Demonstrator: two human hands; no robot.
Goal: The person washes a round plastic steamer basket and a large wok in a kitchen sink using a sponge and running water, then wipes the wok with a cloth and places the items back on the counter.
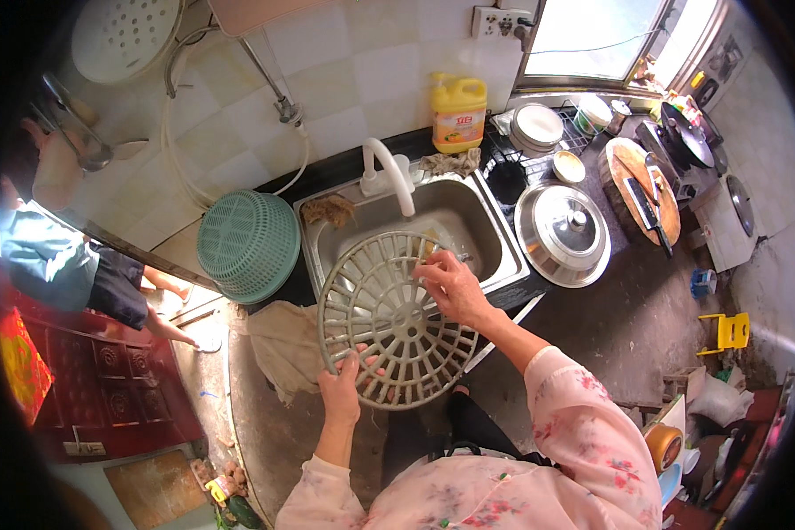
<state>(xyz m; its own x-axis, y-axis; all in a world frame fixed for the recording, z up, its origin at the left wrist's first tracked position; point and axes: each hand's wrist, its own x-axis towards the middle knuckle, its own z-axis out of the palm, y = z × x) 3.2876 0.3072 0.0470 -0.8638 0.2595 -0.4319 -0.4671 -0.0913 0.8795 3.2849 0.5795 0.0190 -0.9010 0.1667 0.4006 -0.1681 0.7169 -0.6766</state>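
Observation:
A round, grey-white slatted plastic rack point(411, 320) is tilted over the front edge of a stainless steel sink point(503, 268). My left hand point(341, 391) grips its lower left rim, thumb on top and fingers showing behind the slats. Over the upper right slats, my right hand point(454, 288) has its fingertips bent together; whether they pinch a slat or some small thing, I cannot tell. Behind the rack, a white faucet point(391, 172) arches over the basin. A brown scrubbing pad point(329, 211) lies on the sink's back left corner.
Left of the sink sits an upturned green plastic colander point(248, 245), with a cloth point(281, 344) hanging below. A lidded steel pot point(562, 235) and a cutting board point(626, 165) bearing a cleaver point(642, 202) are to the right. A person point(53, 258) is at the far left.

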